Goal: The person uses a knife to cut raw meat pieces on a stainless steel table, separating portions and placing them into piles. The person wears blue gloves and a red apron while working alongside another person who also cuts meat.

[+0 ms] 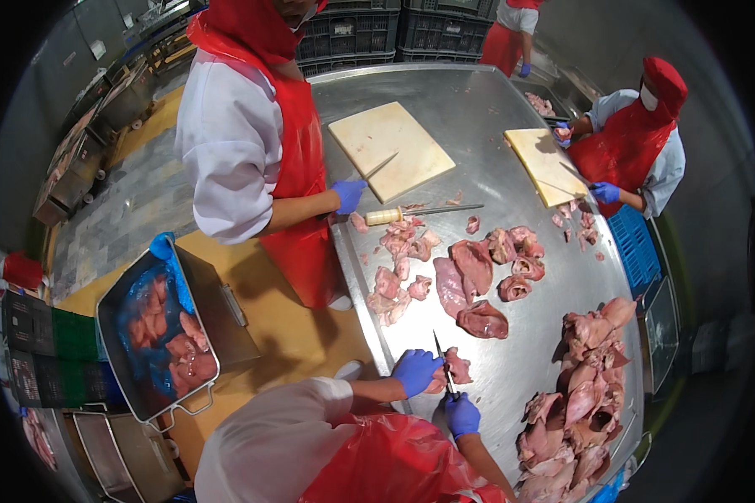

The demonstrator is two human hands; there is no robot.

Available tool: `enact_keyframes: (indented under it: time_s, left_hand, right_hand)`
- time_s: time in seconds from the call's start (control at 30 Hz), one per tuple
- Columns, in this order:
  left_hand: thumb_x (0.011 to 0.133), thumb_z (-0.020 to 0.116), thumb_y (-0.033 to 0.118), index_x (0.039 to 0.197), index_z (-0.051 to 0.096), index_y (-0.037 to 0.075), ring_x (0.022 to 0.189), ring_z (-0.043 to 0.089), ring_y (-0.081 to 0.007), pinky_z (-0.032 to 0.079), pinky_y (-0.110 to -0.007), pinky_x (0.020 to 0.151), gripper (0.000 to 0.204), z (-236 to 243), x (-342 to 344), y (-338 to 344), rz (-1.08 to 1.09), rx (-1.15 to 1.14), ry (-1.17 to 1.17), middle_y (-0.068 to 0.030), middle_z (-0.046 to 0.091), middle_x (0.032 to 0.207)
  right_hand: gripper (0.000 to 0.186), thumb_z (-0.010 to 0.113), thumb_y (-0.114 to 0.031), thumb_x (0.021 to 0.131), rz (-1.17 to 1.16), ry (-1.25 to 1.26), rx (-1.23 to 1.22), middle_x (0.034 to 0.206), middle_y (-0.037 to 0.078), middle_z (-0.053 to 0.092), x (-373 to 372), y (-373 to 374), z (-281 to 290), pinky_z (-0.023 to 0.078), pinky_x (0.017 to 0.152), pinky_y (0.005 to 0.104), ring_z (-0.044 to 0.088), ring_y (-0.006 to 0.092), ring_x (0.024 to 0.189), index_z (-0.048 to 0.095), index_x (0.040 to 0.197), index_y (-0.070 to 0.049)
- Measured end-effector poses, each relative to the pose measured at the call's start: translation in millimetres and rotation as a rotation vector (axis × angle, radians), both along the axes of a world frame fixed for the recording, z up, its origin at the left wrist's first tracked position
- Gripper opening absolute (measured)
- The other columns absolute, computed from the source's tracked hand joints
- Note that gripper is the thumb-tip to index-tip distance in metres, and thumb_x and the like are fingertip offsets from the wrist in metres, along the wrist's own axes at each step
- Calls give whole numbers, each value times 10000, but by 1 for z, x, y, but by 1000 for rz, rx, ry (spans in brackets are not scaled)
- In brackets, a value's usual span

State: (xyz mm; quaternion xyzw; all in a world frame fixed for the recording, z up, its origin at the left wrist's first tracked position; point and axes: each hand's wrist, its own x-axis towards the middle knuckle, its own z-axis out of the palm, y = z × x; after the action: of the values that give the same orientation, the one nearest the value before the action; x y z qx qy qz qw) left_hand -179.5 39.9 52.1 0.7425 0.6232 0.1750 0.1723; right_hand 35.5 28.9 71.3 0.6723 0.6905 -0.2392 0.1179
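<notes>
A: Where to start?
B: At the knife [448, 375], angled across torn pink meat [459, 366] near the lower left edge of the steel table [528, 360].
A: Gripped how?
B: By the right hand [461, 416], with purple-gloved fingers closed around the dark handle.
A: And on the other side?
B: See the left hand [417, 373] just left of the blade, bent over the meat. Cannot tell whether pinching or merely resting.
A: Farther out?
B: Past the tip, notice smooth dark-pink slabs [482, 319], with small trimmings [388, 293] to their left and a big heap of meat [583, 394] off right.
A: Beyond those?
B: Find a pale-handled steel rod [386, 216], then a cream cutting board [411, 147] beside a co-worker [298, 168] in a red apron. Left of the table, spot a metal bin [200, 289] lined with blue plastic.
</notes>
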Motion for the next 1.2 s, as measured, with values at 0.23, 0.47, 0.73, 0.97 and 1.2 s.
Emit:
enact_keyframes:
  time_s: [0.23,0.47,0.73,0.97,1.2]
  left_hand:
    - [901,652,421,1074,633,162,952,611,-244,440,-419,826,312,-6,-3,-1,-19,46,38,-39,619,961]
    - [915,639,370,1077,621,151,937,607,-248,433,-412,819,273,-5,-9,-3,-4,108,-33,-37,610,950]
    - [875,631,262,1092,624,150,958,601,-291,452,-446,845,245,-25,-5,-3,54,48,-165,-69,603,984]
    - [880,614,212,1081,638,113,944,621,-376,486,-495,862,225,-22,-15,-2,145,90,-444,-137,645,1003]
    - [953,604,314,1092,666,135,908,686,-423,542,-482,795,234,2,-54,22,325,-123,-655,-212,706,969]
  right_hand:
    - [432,488,-431,1016,40,45,26,925,287,721,-21,19,10,547,769,568,706,485,837,589,1066,-14]
    - [404,481,-424,1029,51,55,52,932,285,716,-22,12,5,542,746,577,698,493,819,540,1089,-29]
    - [415,460,-418,1042,15,-31,-12,873,292,712,8,-23,18,530,706,610,686,519,791,524,1066,-9]
    - [440,469,-441,1027,-17,-73,-42,832,307,702,53,-66,9,523,693,628,683,522,759,515,1068,-5]
    - [335,543,-367,1007,-91,-104,49,791,259,701,68,-92,5,531,668,603,680,497,722,550,999,-32]
